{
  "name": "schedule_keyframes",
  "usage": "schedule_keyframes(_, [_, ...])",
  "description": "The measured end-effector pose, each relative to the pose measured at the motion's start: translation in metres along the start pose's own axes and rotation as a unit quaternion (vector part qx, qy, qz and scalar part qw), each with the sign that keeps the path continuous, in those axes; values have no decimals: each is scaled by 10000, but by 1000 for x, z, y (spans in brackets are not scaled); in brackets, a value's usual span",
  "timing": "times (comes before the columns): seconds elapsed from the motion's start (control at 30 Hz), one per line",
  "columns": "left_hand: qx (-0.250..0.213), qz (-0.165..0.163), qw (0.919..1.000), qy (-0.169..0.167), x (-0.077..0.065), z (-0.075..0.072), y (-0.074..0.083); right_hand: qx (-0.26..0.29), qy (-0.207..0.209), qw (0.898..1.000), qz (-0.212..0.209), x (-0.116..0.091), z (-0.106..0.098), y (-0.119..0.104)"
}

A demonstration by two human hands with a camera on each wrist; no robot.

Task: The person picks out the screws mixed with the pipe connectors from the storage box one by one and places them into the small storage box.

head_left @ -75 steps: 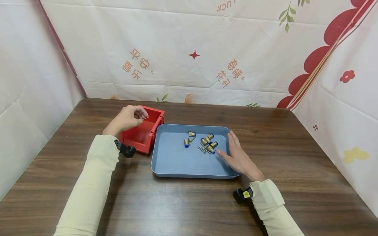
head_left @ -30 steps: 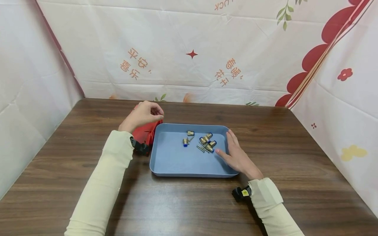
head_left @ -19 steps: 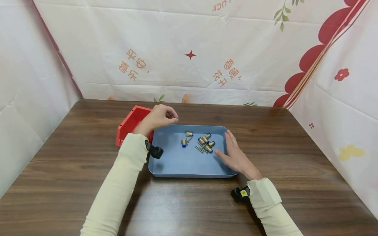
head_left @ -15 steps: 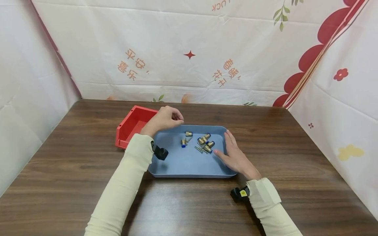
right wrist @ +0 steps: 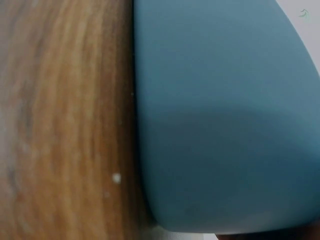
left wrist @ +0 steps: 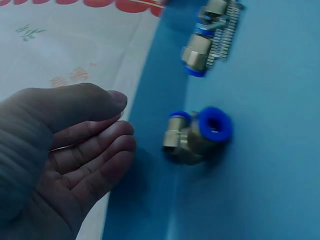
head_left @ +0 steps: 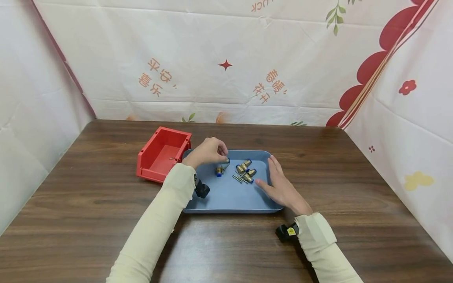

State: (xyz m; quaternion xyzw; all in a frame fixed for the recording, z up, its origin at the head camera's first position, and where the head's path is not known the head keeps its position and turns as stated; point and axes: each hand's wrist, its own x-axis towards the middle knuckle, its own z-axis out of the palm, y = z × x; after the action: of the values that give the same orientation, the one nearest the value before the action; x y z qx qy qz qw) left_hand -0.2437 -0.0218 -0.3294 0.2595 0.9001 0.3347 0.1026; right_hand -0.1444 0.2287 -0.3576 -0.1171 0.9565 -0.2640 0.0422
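Observation:
My left hand [head_left: 209, 151] is over the back left of the blue tray [head_left: 230, 200], fingers loosely bent. In the left wrist view, a gap separates thumb and fingertips, with nothing between them. Just beyond the fingertips, a blurred brass push-in fitting with a blue collar [left wrist: 215, 127] lies by a second fitting [left wrist: 175, 131]. The hand partly covers that pair in the head view. Farther right in the tray is a cluster of several fittings [head_left: 244, 167] and screws [head_left: 237, 179]. My right hand [head_left: 283, 188] rests along the tray's right rim, fingers straight; its wrist view shows mostly the tray.
Left of the tray, a red bin [head_left: 146, 173] stands on the brown wooden table [head_left: 219, 247], with a small screw [head_left: 172, 158] inside. Printed white cloth [head_left: 198, 43] hangs behind the table and along both sides.
My left hand, earlier pinching a thin screw above the red bin, has moved right and lowered over the tray without it. The right hand keeps its place; the head view shifts slightly.

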Motion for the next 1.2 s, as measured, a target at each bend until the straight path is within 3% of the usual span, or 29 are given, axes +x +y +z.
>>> schedule_keyframes(0.43, [2,17,9999,-164,0,12,-1,16,-6,10000,4,0,-1,0])
schedule_keyframes(0.7, [235,-30,9994,-255,1,19,-4,-21,-40,10000,30,1,0,0])
schedule_keyframes(1.2, [379,-3,9992,-155,2,26,-1,-46,-15,9999,88,2,-1,-2])
